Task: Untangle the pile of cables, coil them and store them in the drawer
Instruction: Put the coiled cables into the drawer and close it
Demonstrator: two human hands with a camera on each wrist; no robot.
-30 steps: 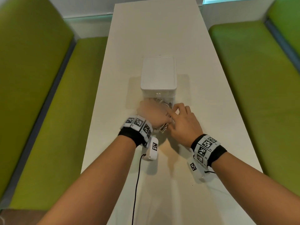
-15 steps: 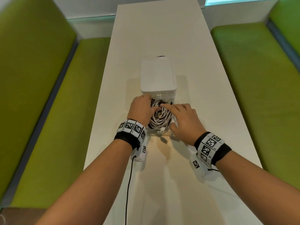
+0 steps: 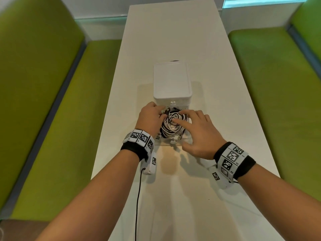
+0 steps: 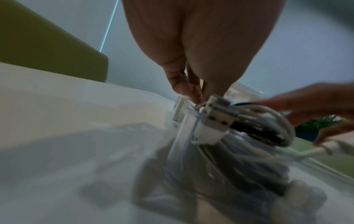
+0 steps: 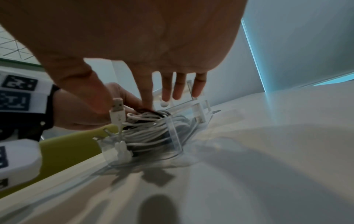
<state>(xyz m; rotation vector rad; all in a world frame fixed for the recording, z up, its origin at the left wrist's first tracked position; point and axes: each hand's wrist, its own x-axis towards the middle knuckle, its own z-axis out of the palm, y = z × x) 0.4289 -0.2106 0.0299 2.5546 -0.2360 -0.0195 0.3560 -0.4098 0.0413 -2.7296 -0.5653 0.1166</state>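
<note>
No readable words or numbers showed anywhere.

The only markings were black-and-white square code patterns printed on the white wristbands [image 3: 140,137] and on the small white camera units [image 3: 150,164] below each wrist; they were machine codes, not text. A tiny grey mark beside some squares was too small to make out. The USB plug [image 5: 118,112] bore a faint symbol, blurred.

a long white worktop [image 3: 173,40] runs toward 12 o'clock, green benches [image 3: 52,101] at 9 and 3 o'clock.
</note>
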